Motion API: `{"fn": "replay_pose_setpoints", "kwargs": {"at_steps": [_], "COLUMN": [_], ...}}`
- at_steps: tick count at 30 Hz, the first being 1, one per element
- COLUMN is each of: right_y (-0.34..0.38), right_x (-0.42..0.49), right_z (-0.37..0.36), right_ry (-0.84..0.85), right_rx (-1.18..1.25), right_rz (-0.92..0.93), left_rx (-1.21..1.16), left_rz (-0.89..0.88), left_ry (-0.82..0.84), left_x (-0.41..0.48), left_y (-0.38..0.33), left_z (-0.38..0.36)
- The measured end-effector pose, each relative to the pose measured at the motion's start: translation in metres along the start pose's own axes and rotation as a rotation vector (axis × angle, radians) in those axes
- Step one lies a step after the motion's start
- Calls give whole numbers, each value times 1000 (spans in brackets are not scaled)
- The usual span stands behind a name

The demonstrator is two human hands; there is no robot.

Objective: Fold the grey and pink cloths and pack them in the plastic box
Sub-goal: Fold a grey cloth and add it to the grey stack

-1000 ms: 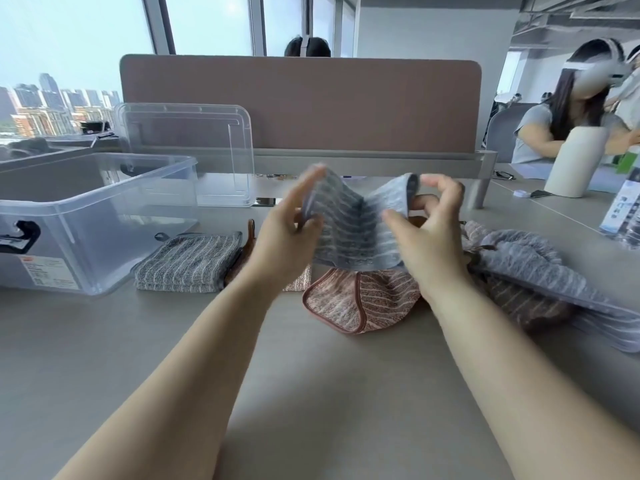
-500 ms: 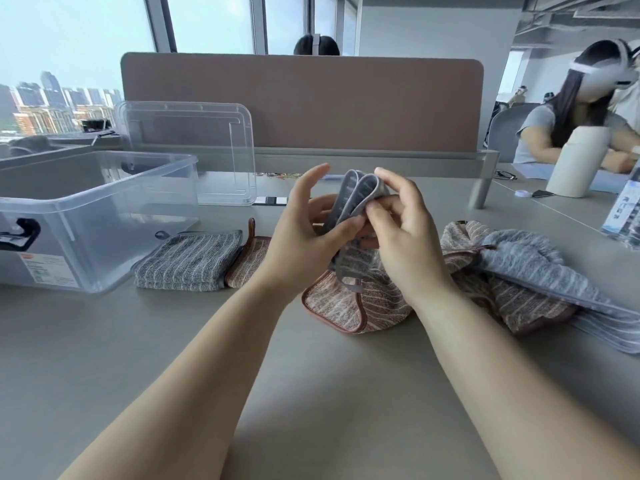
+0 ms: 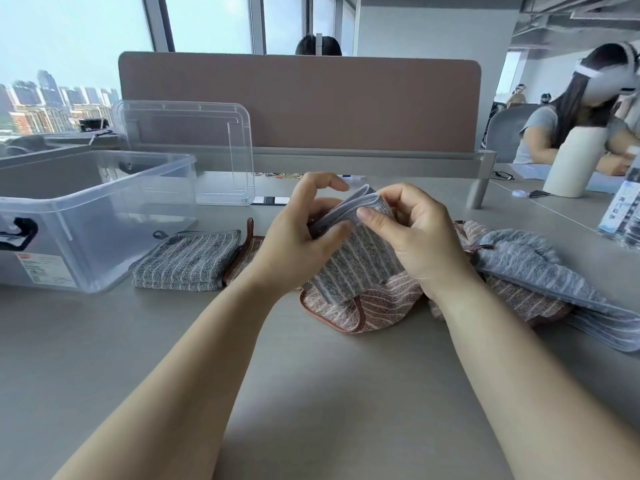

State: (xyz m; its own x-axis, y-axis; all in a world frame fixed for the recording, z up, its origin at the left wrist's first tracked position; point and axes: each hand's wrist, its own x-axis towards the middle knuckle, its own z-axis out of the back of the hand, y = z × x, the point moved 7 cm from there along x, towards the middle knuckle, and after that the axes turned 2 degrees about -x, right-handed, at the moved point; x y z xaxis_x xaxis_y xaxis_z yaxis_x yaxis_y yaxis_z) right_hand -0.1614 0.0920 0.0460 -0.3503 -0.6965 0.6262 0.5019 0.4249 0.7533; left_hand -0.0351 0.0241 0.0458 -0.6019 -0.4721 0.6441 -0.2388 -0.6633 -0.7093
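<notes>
The grey striped fabric cloth (image 3: 360,261), doubled over, is pinched by left hand (image 3: 298,244) and right hand (image 3: 415,237), right of the clear plastic box (image 3: 104,237). Two folded cloths (image 3: 187,259) lie beside the box; a loose pile (image 3: 526,268) awaits folding; none packed

Brown divider (image 3: 311,105), desk (image 3: 311,393), windows (image 3: 207,22), seemingly daylight
</notes>
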Motion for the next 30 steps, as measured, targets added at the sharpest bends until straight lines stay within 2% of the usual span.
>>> {"fn": "replay_pose_setpoints", "kwargs": {"at_steps": [6, 17, 20, 25, 30], "right_y": [-7, -20, -23, -26, -29], "right_x": [0, 2, 2, 2, 2], "right_z": [15, 22, 23, 23, 23], "right_ry": [-125, -209, -210, -214, -225], "right_rx": [105, 167, 161, 198, 176], "right_rz": [-48, -93, -94, -92, -121], "left_rx": [134, 59, 24, 97, 90], "left_rz": [61, 92, 81, 130, 80], "left_ry": [-6, -93, -75, -84, -19], "left_x": [1, 2, 3, 3, 2], "left_y": [12, 14, 13, 18, 16], "left_z": [7, 13, 13, 14, 10]}}
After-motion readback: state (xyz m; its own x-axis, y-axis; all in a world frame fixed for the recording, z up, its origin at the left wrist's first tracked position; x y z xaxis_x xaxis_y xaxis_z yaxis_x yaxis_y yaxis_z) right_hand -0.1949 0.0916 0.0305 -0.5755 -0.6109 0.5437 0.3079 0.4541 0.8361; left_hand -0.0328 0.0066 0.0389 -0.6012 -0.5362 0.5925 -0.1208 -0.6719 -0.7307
